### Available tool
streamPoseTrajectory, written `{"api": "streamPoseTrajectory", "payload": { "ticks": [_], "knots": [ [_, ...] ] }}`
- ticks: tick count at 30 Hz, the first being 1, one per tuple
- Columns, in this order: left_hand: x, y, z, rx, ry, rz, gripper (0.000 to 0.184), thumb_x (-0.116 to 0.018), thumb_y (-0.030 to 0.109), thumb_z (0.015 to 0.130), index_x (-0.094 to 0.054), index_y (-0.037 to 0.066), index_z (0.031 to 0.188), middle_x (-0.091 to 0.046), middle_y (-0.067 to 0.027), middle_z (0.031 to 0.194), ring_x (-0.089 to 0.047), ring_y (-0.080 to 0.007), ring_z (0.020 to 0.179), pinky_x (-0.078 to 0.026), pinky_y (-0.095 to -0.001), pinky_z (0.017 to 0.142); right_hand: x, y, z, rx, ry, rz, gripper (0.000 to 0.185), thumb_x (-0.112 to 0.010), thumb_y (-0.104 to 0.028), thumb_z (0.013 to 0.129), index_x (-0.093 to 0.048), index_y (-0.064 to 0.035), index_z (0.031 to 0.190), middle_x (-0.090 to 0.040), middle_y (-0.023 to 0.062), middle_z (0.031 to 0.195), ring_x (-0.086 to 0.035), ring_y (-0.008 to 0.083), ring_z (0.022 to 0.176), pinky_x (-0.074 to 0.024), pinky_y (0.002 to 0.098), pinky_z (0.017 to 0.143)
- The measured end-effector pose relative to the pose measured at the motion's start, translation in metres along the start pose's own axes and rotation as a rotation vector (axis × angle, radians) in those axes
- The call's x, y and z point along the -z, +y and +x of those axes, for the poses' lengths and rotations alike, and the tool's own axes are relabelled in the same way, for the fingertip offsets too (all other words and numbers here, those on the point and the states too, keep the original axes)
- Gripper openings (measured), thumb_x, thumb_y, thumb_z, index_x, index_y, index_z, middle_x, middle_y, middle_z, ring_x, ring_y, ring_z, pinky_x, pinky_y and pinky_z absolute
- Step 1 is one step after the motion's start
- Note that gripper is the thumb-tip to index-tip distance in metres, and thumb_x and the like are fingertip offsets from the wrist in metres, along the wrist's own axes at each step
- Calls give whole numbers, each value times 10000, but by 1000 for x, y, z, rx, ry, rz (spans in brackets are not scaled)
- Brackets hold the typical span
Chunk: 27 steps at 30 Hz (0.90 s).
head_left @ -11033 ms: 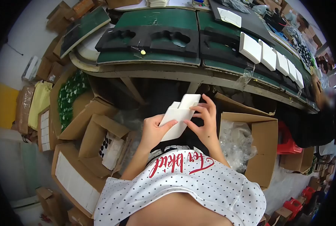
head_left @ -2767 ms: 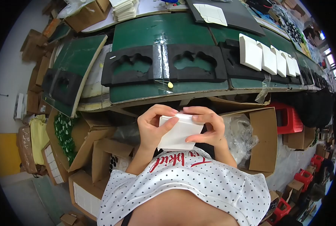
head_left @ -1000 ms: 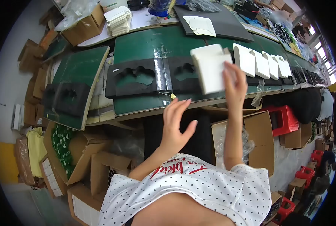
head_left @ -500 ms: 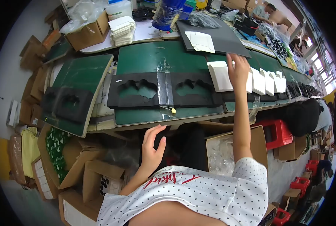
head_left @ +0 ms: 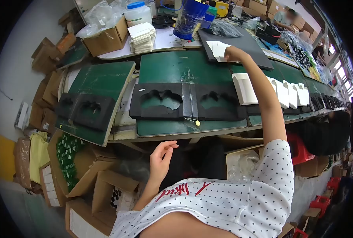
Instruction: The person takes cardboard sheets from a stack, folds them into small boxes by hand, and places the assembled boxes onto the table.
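At the far side of the bench my right hand [head_left: 233, 54] has its fingers bent over the right edge of a flat white carton [head_left: 217, 49]. That carton lies on a dark grey board [head_left: 255, 49]; some of my fingertips are hidden. My left hand [head_left: 160, 160] hangs in front of the bench edge, fingers loosely curved, with nothing in it. Before me lies a black foam block [head_left: 160, 113] with two cut-outs and clear tape across its middle. To its right stand several folded white boxes [head_left: 246, 89] in a row, partly behind my right arm.
A stack of white cards [head_left: 142, 37] stands beside a cardboard box [head_left: 105, 41] holding plastic bags. A blue wrapped bin [head_left: 190, 20] is at the back. Left lies a tilted green board [head_left: 101, 71] with black foam. Open cartons [head_left: 109, 178] sit below; a red stool [head_left: 301, 152] stands right.
My right hand has moved from above the row of white boxes back to the flat white carton. My left fingers have drawn closer together. The view has shifted slightly.
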<state>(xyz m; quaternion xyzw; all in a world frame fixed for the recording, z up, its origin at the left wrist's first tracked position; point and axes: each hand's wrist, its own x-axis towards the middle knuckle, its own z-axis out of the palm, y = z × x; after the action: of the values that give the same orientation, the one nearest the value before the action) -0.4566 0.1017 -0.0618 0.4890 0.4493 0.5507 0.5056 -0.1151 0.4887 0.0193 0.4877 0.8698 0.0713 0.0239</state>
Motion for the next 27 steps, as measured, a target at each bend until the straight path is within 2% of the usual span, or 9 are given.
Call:
{"api": "streamPoseTrajectory", "payload": {
  "ticks": [3,5,8,10,14,16,18,19,27],
  "knots": [
    [3,3,6,38,-114,-24,242,-436,81,875,-510,-33,1076,-598,-122,900,-554,-181,937,-399,-299,880,23,-24,-20,-250,342,-167,144,-548,-114,677,-622,-82,796,-604,147,746,-578,326,731,-468,397,612],
    [1,4,13,16,-118,-169,324,-425,149,888,-434,-13,1169,-569,-149,989,-537,-208,980,-398,-333,892,44,-77,-51,-145,858,-52,107,-554,-103,674,-605,-91,767,-601,107,720,-579,301,713,-460,396,599],
    [-11,17,25,-8,-139,-561,477,-413,240,901,-244,31,1295,-475,-175,1150,-495,-220,1049,-379,-368,920,63,-185,-130,223,919,157,165,-604,-51,606,-596,-82,768,-615,73,785,-574,257,690,-454,352,617],
    [-12,22,32,22,-234,-820,609,-444,231,886,-74,71,1342,-345,-169,1278,-426,-229,1126,-353,-390,942,55,-242,-181,416,775,265,266,-623,-87,590,-599,-32,849,-618,48,795,-589,246,710,-471,346,630],
    [-16,22,31,124,-26,-503,468,-495,45,833,-282,17,1248,-453,-121,1161,-470,-176,1058,-389,-307,881,43,-292,-225,643,196,747,478,-689,-263,620,-576,-94,1052,-511,161,1129,-451,282,1107,-373,403,894],
    [-14,12,27,63,-92,-267,420,-496,11,827,-339,-7,1216,-492,-104,1114,-488,-145,1016,-390,-273,861,26,-296,-231,381,263,777,682,-738,-378,585,-507,-132,1178,-143,195,1388,-92,377,1292,-174,456,1014],
    [-17,12,19,-17,-118,-122,365,-495,5,831,-398,-37,1181,-530,-95,1054,-501,-114,948,-395,-251,825,13,-312,-228,-47,418,775,669,-725,-310,644,-447,-150,1231,-80,211,1391,-59,373,1294,-157,457,1019],
    [-17,12,15,-11,-133,-96,361,-492,9,835,-402,-40,1181,-530,-98,1056,-501,-114,945,-397,-251,821,12,-318,-226,-134,454,775,595,-712,-198,678,-444,-115,1202,-130,208,1373,-168,357,1273,-266,441,986],
    [-23,16,7,-180,-205,327,526,-506,58,829,-264,-34,1287,-401,-231,1237,-442,-301,1126,-366,-339,904,-10,-325,-216,-168,502,1490,325,-693,-79,684,-397,-63,817,-325,185,1234,-304,303,1219,-396,319,849]
  ]
}}
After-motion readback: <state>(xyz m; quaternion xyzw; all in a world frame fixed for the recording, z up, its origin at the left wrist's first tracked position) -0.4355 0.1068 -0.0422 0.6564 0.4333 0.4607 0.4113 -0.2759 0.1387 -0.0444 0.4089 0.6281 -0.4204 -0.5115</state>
